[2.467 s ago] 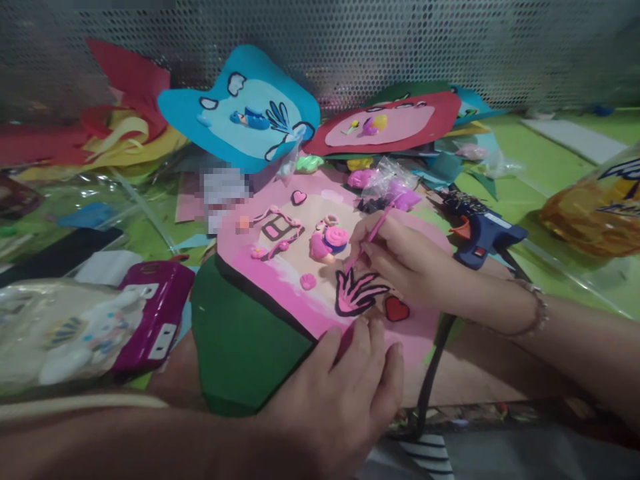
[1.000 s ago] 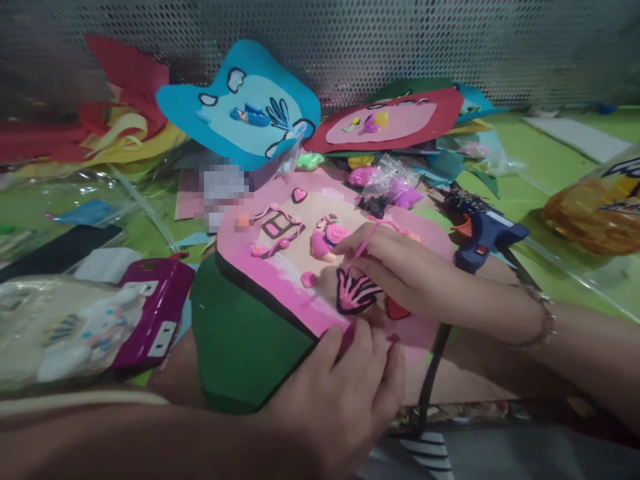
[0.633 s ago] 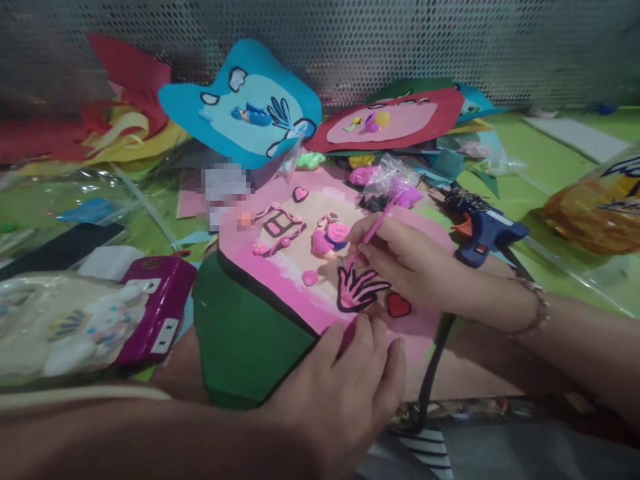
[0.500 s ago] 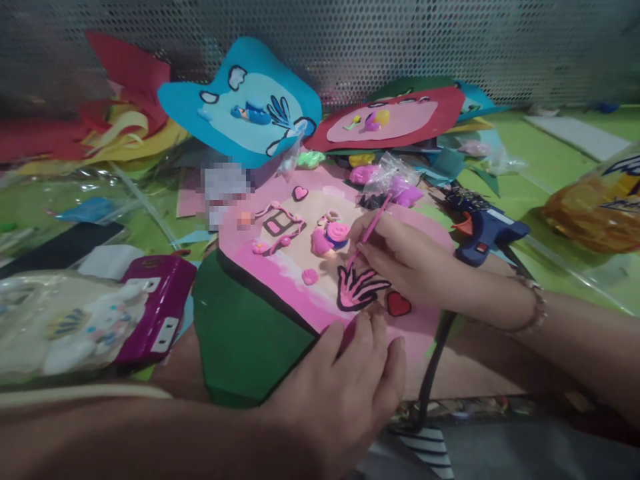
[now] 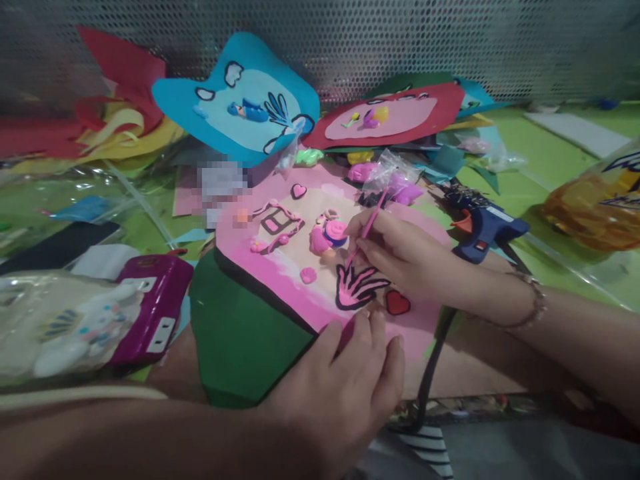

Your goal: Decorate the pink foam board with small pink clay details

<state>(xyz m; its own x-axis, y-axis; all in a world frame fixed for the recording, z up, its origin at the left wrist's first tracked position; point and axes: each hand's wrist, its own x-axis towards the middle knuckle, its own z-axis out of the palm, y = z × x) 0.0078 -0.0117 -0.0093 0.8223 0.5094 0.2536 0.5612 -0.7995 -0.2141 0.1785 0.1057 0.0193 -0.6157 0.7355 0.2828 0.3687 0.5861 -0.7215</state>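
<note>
My right hand [image 5: 413, 257] pinches a thin pink clay modelling stick [image 5: 375, 215]. The stick's lower end is at the top of a pink, black-outlined coral shape [image 5: 357, 288]. My left hand [image 5: 345, 377] rests with fingers extended on the near edge of the pink paper cutout [image 5: 420, 327], just below the coral. On that cutout are a pink and blue clay snail-like figure [image 5: 327, 233], a pink clay shell [image 5: 308, 275], a red heart [image 5: 398, 303] and a small pink heart [image 5: 299, 191]. Dark green paper [image 5: 245, 333] sticks out from under its left side.
A blue glue gun [image 5: 483, 233] lies to the right, near a bag of orange contents [image 5: 600, 200]. Bagged clay lumps [image 5: 400, 187] sit behind the cutout. Blue [image 5: 200, 120] and red [image 5: 330, 130] decorated cutouts stand further back. At left is a purple-ended case [image 5: 155, 303].
The view has shifted slightly, moving the scene a little to the left. My right hand and the stick have barely moved along the coral's top; my left hand stays in place.
</note>
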